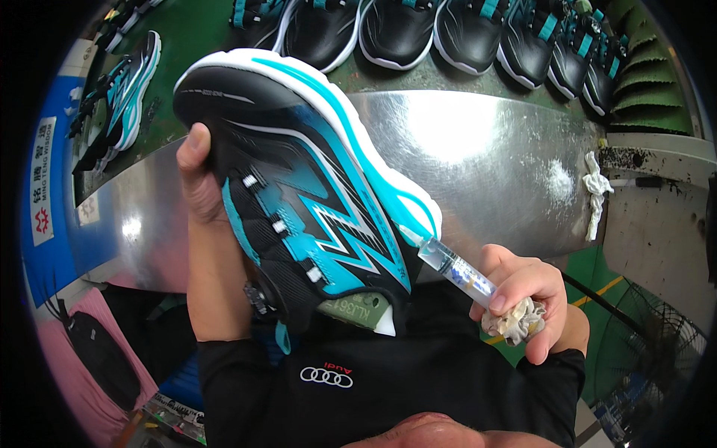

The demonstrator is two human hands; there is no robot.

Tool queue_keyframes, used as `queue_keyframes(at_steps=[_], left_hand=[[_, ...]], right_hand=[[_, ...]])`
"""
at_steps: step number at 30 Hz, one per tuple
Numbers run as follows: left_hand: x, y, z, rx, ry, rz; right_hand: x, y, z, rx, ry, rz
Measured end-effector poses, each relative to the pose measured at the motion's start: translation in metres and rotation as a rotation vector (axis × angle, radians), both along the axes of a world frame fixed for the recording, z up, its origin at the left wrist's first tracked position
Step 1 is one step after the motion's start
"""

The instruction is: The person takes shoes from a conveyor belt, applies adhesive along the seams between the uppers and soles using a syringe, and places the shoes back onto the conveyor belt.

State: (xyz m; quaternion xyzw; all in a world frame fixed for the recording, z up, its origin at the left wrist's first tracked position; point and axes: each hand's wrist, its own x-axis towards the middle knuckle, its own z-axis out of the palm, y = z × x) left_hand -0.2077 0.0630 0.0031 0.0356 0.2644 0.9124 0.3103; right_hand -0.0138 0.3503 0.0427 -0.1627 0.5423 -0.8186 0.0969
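**Shoe in one hand, syringe in the other**

Clamped around the shoe (pixel 299 187), my left hand (pixel 200 179) holds it up over the near edge of the shiny metal counter (pixel 485 157), thumb pressed along the black upper, toe pointing away from me and the white sole turned to the right. My right hand (pixel 523 295) is closed on a clear syringe (pixel 454 267) and on a crumpled rag (pixel 515 321) bunched under my fingers. The syringe tip touches the white sole edge near the heel, where the teal stripe ends. Along the far edge of the counter stands a row of black shoes (pixel 418 30) with teal straps. A white cloth (pixel 595 194) hangs at the counter's right end.
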Motion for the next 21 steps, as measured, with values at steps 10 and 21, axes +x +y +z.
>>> queue_keyframes(at_steps=[10,21], left_hand=[[-0.004,0.001,-0.009,-0.09,-0.034,0.031],[-0.006,-0.009,-0.008,-0.335,-0.104,0.133]], right_hand=[[0.024,0.01,-0.017,0.022,0.059,-0.042],[0.036,0.013,-0.046,-0.016,0.043,-0.087]])
